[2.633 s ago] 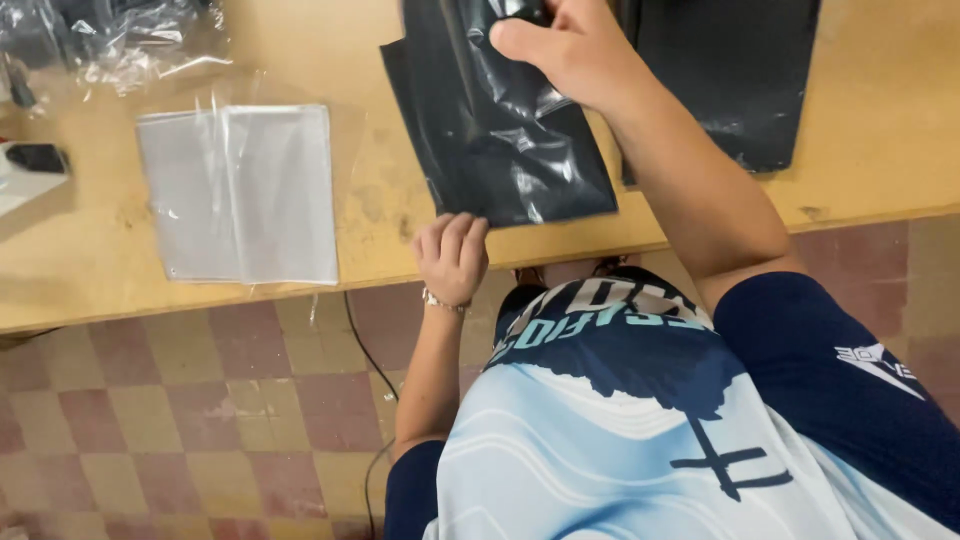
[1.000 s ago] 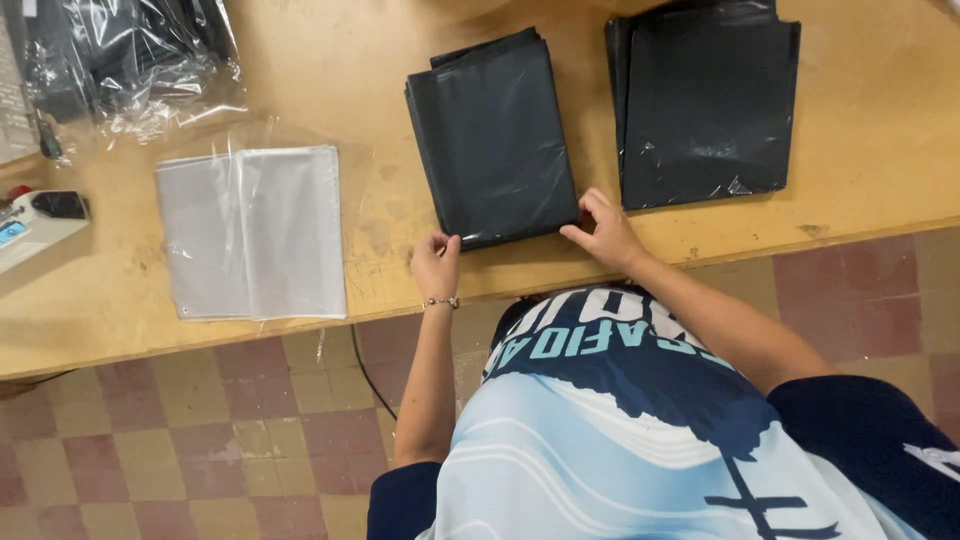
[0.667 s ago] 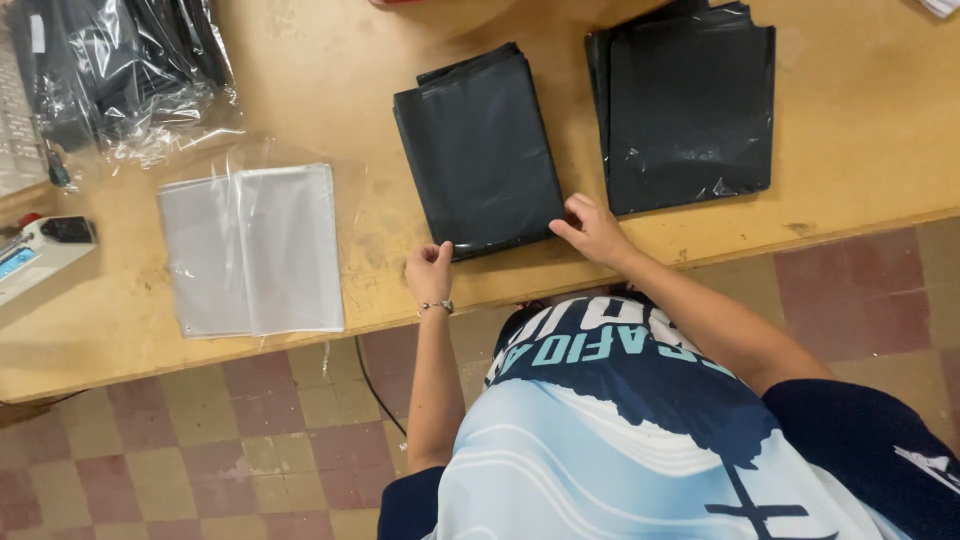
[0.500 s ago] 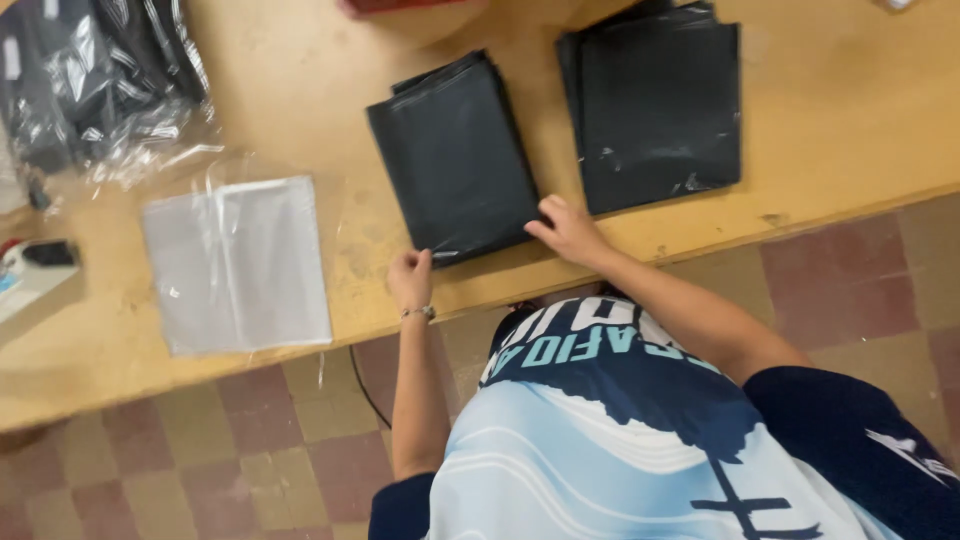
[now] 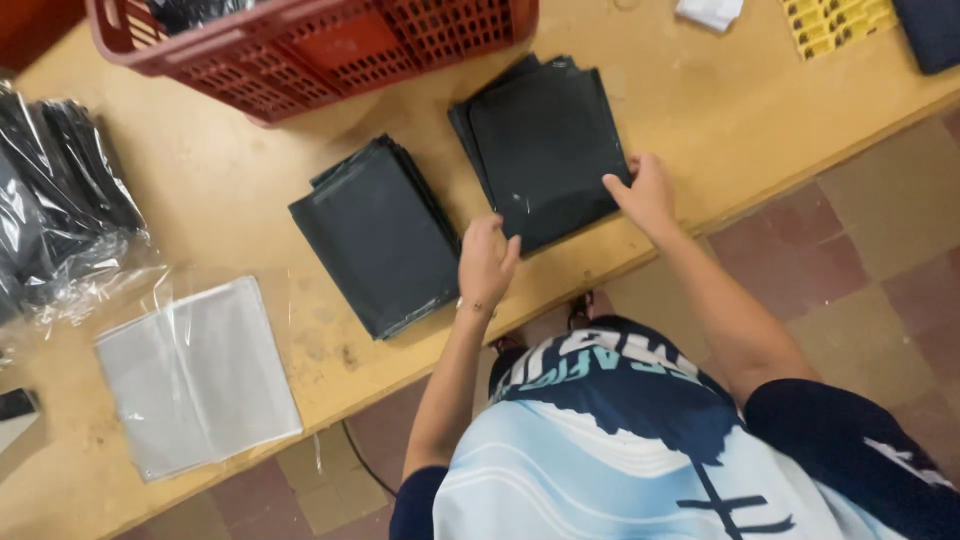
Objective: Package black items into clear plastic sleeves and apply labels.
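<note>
Two stacks of folded black plastic bags lie on the wooden table (image 5: 240, 190). My left hand (image 5: 487, 262) touches the near left corner of the right stack (image 5: 545, 145), fingers spread. My right hand (image 5: 643, 192) rests at that stack's near right corner, fingertips on its edge. The left stack (image 5: 375, 235) lies flat just left of my left hand, apart from both hands. Neither hand clearly holds anything.
A red plastic crate (image 5: 310, 45) stands at the back of the table. A pile of clear flat bags (image 5: 195, 375) lies at the front left, bundled dark bags in clear wrap (image 5: 60, 220) at the far left. Yellow labels (image 5: 835, 20) sit at the back right.
Both hands have moved from the near edge of the left stack over to the near corners of the right stack. The view has tilted up, showing the red crate.
</note>
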